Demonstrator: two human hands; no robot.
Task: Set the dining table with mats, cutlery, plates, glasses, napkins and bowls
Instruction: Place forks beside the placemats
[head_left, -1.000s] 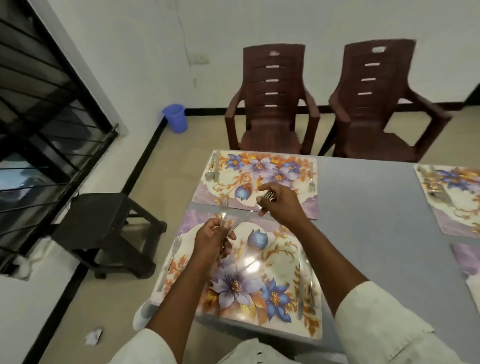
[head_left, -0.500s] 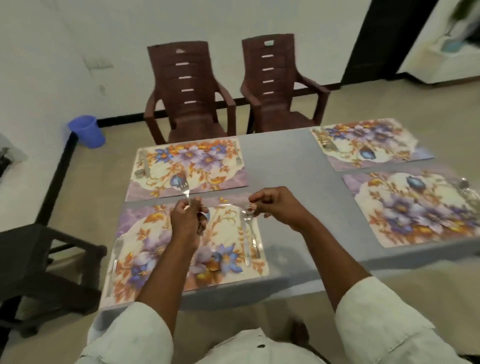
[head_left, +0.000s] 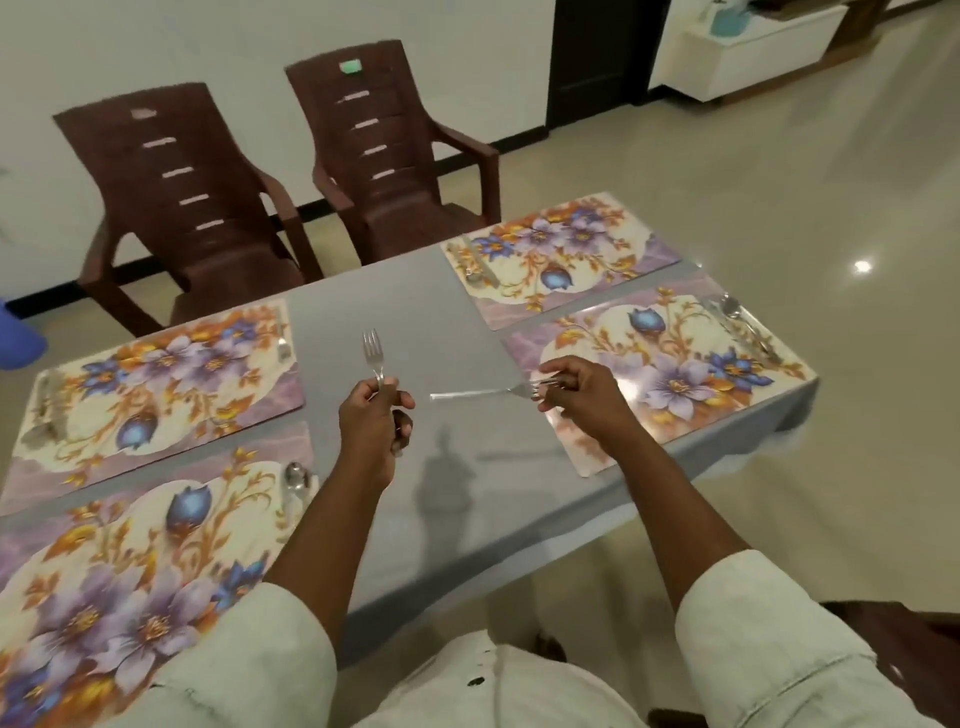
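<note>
My left hand grips a fork by its handle, tines pointing up, above the bare grey table. My right hand pinches a second fork near its tines, the handle sticking out leftward, at the left edge of the near right floral mat. Cutlery lies along that mat's right side. The far right mat, far left mat and near left mat each carry cutlery too; a spoon lies on the near left mat.
Two brown plastic chairs stand at the table's far side. A blue bin sits on the floor at left. A white cabinet is at the far right, beside a dark doorway.
My view and both hands have swung right, from the near left mat toward the right mats. The left hand's fork now stands over bare table; the right hand's fork reached the near right mat.
</note>
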